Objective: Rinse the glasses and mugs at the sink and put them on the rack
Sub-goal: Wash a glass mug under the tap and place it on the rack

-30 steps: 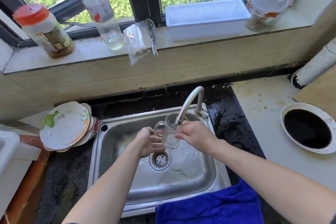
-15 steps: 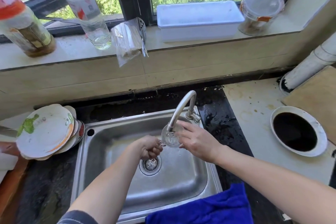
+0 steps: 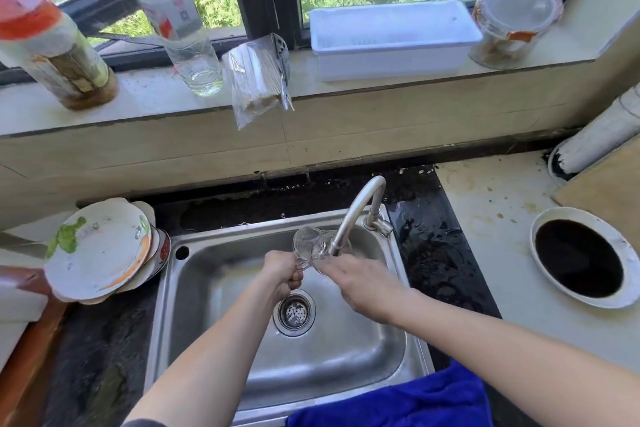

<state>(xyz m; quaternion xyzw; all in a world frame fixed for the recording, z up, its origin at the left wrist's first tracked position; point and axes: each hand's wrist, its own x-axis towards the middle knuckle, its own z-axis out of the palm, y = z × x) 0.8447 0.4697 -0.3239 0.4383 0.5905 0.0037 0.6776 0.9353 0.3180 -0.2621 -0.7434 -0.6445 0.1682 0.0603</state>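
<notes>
The glass mug (image 3: 313, 246) is clear and colourless, wet-looking, tipped well off upright; it hangs over the back of the sink (image 3: 221, 239), right at the end of the tap (image 3: 360, 208) spout, and through the glass I cannot tell which end meets the spout. The left grip (image 3: 282, 270) is clenched round the mug's handle, knuckles up; the right grip (image 3: 363, 282) is released, fingers stretched fairly straight against the mug's near side, touching it without wrapping it.

Below both, the basin is bare steel down to the drain (image 3: 294, 314), with room on every side of the mug except where the spout arches over it; the sink's back rim lies just behind. A leaning stack of plates (image 3: 100, 250) touches the sink's left rim; a blue cloth (image 3: 398, 399) drapes over its front right corner; the wet dark worktop (image 3: 429, 253) runs along the right rim.
</notes>
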